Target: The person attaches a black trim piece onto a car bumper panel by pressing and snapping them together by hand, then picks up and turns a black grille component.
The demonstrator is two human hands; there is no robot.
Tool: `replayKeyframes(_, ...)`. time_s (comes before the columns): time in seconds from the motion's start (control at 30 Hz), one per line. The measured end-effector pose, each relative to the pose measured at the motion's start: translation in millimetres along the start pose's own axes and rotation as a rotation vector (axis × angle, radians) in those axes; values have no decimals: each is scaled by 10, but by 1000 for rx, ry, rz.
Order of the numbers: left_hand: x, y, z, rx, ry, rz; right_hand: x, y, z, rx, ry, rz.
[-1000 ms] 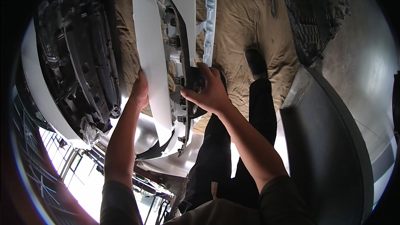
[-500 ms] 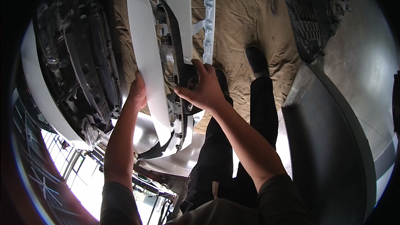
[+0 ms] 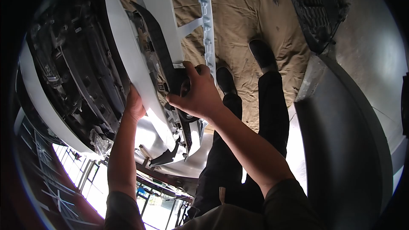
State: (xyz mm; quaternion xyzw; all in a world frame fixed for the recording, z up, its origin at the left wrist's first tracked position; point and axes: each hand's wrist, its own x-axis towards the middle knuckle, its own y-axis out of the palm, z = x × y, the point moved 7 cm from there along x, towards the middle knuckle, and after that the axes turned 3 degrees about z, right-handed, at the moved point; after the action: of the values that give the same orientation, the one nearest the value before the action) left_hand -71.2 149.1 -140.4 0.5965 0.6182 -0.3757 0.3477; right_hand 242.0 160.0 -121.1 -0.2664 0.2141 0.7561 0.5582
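A long white car bumper (image 3: 135, 59) stretches away from me, with black plastic trim (image 3: 156, 36) along its inner side. My left hand (image 3: 135, 104) is closed against the bumper's outer left face, its fingertips hidden behind the panel. With thumb and fingers curled, my right hand (image 3: 197, 93) grips the black trim at a rounded recess, which it partly covers. A wide white panel section (image 3: 164, 12) and a pale slotted strip (image 3: 205, 21) lie just beyond the trim.
At left is another large white-edged part with a black inner structure (image 3: 81, 68). Brown cloth (image 3: 238, 12) covers the floor around my shoes (image 3: 262, 53). A black ribbed plastic part (image 3: 317, 12) lies upper right, beside a dark curved panel (image 3: 345, 140).
The bumper's far end has swung left, so it now slants more. Both hands have moved slightly left with it, keeping their grips.
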Motion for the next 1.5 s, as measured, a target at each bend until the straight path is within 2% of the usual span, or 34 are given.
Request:
replayKeyframes(0.17, 45, -64, 60, -120, 13, 71, 18, -19, -6, -1, 8, -4)
replayKeyframes(0.37, 9, -41, 53, -102, 0, 81, 30, -45, 89, -108, 2, -60)
replayKeyframes(0.57, 46, -89, 126, -104, -22, 139, 60, -100, 296, -123, -33, 21)
replayKeyframes(0.77, -4, -11, 42, -66, -41, 100, 90, 18, 136, -162, -32, -89)
replayKeyframes(0.87, -49, 131, -65, 33, -21, -29, 105, 54, 121, -176, -65, -116)
replayKeyframes(0.93, -30, 177, -101, 31, -15, -40, 133, 71, 144, -151, -114, -118)
replayKeyframes(1.0, -33, 13, 18, 2, -81, -83, 119, 114, 157, -148, -119, -107)
replayKeyframes(1.03, -15, -45, 65, -2, -114, -51, 107, 142, 153, -150, -113, -93)
replayKeyframes(1.1, -6, 24, 15, -27, -47, 65, 114, 145, 157, -164, -106, -85)
replayKeyframes(1.3, -43, 90, -62, -20, -31, 18, 159, 268, 87, -171, -40, -43)
replayKeyframes(1.5, -28, 55, -33, -14, -43, 71, 163, 315, 94, -111, -66, -42)
